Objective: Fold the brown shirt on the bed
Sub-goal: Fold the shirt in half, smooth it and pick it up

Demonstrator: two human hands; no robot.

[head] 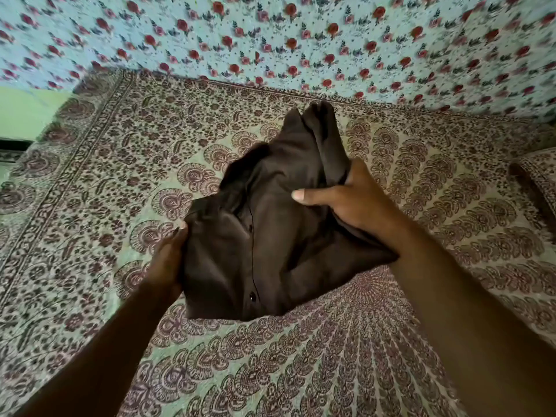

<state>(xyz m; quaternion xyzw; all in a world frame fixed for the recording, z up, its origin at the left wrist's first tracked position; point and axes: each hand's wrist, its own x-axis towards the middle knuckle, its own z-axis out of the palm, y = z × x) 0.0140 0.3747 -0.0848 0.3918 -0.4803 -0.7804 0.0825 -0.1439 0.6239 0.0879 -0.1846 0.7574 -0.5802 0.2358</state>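
**Two hands hold a brown shirt over the bed**

Both hands hold the brown shirt, which is bunched up and lifted above the bed. The left hand grips the left edge of the shirt, with its fingers curled into the cloth. The right hand grips the right side, with the thumb lying across the front of the cloth and the other fingers tucked behind it. The two hands are apart, with the shirt between them.

The shirt is crumpled, not flat. A row of small dark buttons runs down its front. Its top end points away toward the wall.

A bedsheet with brown flower and fan shapes covers the bed. Behind the bed hangs a blue cloth with red roses.
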